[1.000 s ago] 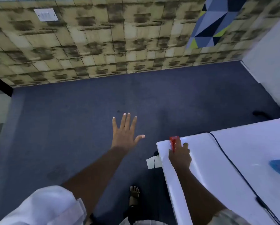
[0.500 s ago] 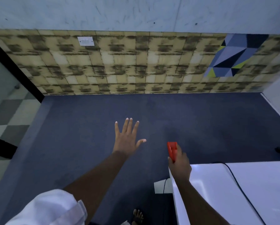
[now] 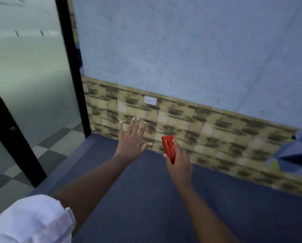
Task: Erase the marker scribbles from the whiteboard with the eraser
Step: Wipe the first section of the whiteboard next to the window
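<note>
My right hand (image 3: 179,162) has its grip wrapped round the eraser (image 3: 169,148): small red block, long axis approx upright, top end aimed at the wall (image 3: 190,50). Left hand (image 3: 132,140) beside it, fingers spread, holding nothing, over blue carpet (image 3: 146,199).

This looks like an office room. Dark blue carpet (image 3: 146,199) covers the floor, and a frosted glass partition (image 3: 33,71) in a black frame (image 3: 73,67) opens onto checkered floor tiles (image 3: 47,155). The pale blue wall (image 3: 190,50) carries a tan brick-patterned lower band (image 3: 208,128) with a white wall socket (image 3: 150,99).
</note>
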### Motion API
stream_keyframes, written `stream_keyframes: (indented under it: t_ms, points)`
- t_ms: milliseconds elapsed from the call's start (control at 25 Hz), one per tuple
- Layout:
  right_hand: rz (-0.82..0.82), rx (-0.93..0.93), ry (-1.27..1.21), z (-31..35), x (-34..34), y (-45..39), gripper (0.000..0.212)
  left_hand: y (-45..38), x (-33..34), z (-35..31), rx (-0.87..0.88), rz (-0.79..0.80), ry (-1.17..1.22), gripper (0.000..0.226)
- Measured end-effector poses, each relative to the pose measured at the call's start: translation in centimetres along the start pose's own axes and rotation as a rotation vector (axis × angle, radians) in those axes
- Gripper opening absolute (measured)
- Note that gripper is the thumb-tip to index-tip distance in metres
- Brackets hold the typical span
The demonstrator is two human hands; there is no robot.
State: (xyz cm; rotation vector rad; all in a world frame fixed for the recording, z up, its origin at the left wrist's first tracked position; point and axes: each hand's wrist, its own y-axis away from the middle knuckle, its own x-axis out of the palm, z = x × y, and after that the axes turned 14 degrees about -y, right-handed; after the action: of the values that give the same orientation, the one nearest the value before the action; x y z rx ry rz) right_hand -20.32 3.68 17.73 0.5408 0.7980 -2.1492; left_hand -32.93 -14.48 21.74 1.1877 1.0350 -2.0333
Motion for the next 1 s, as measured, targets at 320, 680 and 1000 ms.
stream_keyframes:
  t_ms: [320,680,1000]
  points:
    - [-0.126,-0.402,-0.020,17.1,9.7,-16.0,0.063,-12.3,-3.2,19.3,-0.205,-0.177,-0.122,0.080]
    - [-0.154,-0.653,0.068,28.9,15.8,-32.5,0.067,-23.9,-3.6,33.6,-0.371,-0.279,-0.265,0.089]
    - [-0.314,-0.863,0.121,33.8,19.2,-51.3,0.073,-38.6,-2.7,41.3,-0.434,-0.374,-0.362,0.083]
